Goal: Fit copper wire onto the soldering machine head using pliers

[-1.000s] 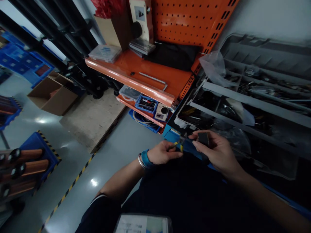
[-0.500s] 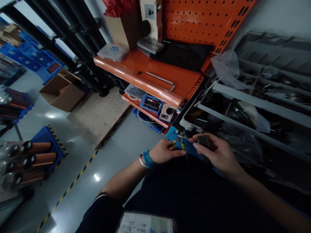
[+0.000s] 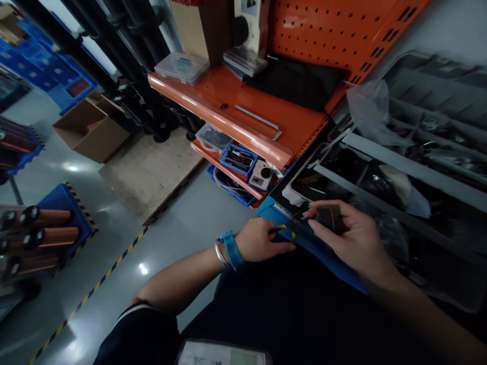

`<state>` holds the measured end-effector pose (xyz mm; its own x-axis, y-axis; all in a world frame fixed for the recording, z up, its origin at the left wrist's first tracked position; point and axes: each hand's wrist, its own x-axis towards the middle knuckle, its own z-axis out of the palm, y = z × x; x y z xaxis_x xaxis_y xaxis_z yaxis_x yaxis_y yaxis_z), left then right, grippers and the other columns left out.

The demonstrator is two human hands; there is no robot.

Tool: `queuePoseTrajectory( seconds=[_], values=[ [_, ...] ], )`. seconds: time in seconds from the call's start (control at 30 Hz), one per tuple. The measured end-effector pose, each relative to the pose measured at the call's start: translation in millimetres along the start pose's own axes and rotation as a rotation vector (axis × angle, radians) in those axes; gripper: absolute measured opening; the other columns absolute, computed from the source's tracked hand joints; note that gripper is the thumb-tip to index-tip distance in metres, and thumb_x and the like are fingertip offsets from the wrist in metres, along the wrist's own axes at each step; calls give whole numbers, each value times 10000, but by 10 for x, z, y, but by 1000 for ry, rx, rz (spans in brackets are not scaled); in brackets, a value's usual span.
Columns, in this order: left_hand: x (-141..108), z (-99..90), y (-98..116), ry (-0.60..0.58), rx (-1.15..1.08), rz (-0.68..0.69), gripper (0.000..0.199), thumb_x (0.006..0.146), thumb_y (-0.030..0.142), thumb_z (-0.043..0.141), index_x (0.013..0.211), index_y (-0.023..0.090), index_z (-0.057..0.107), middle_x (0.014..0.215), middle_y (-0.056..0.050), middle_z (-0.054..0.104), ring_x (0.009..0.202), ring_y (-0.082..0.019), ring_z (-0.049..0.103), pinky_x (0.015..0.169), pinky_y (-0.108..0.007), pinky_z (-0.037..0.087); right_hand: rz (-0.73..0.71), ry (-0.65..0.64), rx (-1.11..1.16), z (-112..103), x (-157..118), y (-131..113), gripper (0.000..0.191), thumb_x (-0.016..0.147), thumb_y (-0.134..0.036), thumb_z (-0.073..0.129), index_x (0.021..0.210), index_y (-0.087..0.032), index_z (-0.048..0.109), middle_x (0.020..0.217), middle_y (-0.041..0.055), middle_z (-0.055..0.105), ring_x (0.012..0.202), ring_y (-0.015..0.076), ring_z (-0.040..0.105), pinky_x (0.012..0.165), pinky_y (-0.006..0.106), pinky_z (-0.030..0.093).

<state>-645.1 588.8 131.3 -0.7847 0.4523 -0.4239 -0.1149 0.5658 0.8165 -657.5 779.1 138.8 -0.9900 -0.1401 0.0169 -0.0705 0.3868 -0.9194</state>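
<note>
My left hand (image 3: 257, 240) is closed around a pair of pliers (image 3: 294, 237) with yellow-and-black handles. Their jaws point right, toward my other hand, and look dark and blurred. Between the thumb and fingers of my right hand (image 3: 353, 238) is a small dark flat piece (image 3: 325, 217) with a thin brownish edge. The fingertips of that hand come close to the plier jaws; whether they touch, or pinch something else small there, I cannot tell. Both hands are in front of my body, above a blue surface (image 3: 272, 212).
Ahead stands an orange shelf (image 3: 213, 96) bearing a hex key (image 3: 258, 120), a clear plastic case (image 3: 182, 68) and a black pouch (image 3: 300, 86). Grey bins (image 3: 411, 162) with bagged parts lie at right. An open cardboard box (image 3: 93, 134) and a blue cart (image 3: 81, 218) are at left.
My view has shifted slightly. The pliers have turned a little, and their jaws are now nearer my right fingertips. Both hands keep their hold.
</note>
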Motion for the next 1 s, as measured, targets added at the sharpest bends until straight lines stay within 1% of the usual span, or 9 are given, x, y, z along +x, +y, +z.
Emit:
queuePoseTrajectory(
  seconds=[0.23,0.4,0.57,0.63,0.73,0.8,0.9,0.97,1.0],
  values=[
    [-40,37,18,44,78,-69,417,674,527,617,539,179,433,484,64,371,454,-64,304,460,-231,260,-30,-16,-40,-22,-12,-60,197,706,-264,626,895,-218,595,754,2,650,655,139,624,625,254,531],
    [-68,59,49,53,117,-44,407,695,533,595,544,180,461,491,55,403,454,-68,312,467,-240,242,-55,-36,-110,-43,-28,-99,193,707,-277,612,890,-214,599,702,-1,625,603,130,602,553,237,513],
    [-77,78,68,64,165,-30,391,702,519,600,546,176,496,492,47,416,457,-71,302,482,-243,249,-77,-66,-150,-70,-52,-58,214,716,-282,615,914,-207,594,671,-11,592,558,114,564,509,222,481],
    [-73,85,63,73,164,-9,389,707,517,599,549,172,510,489,47,416,447,-66,288,476,-240,243,-91,-76,-165,-110,-70,-54,205,738,-287,610,926,-210,589,690,-6,588,576,117,563,522,226,480],
    [-64,87,57,87,154,14,393,708,506,605,537,170,497,482,51,404,435,-58,270,464,-237,232,-146,-100,-214,-214,-102,-88,209,794,-301,563,987,-225,588,828,26,596,684,143,587,586,255,493],
    [-57,80,56,82,152,-1,400,702,503,612,525,172,474,476,55,391,430,-57,269,457,-234,230,-183,-123,-277,-284,-119,-128,221,824,-297,517,1022,-236,594,896,44,591,717,156,592,600,274,495],
    [-48,61,54,73,157,-19,410,691,516,616,518,173,471,468,58,377,424,-60,283,448,-230,237,-254,-157,-373,-330,-137,-186,230,828,-275,496,1024,-239,609,894,54,608,754,180,611,641,301,505],
    [-41,46,59,72,169,-7,397,687,519,621,532,173,503,472,56,379,427,-64,297,449,-230,244,-315,-138,-406,-313,-153,-212,213,810,-260,519,1003,-237,606,877,50,626,782,191,620,677,312,506],
    [-39,38,65,68,174,0,379,688,517,623,552,175,531,478,55,385,434,-68,307,453,-231,248,-330,-121,-416,-296,-163,-220,184,803,-254,531,972,-236,602,851,43,629,759,188,621,666,309,504]
  ],
)
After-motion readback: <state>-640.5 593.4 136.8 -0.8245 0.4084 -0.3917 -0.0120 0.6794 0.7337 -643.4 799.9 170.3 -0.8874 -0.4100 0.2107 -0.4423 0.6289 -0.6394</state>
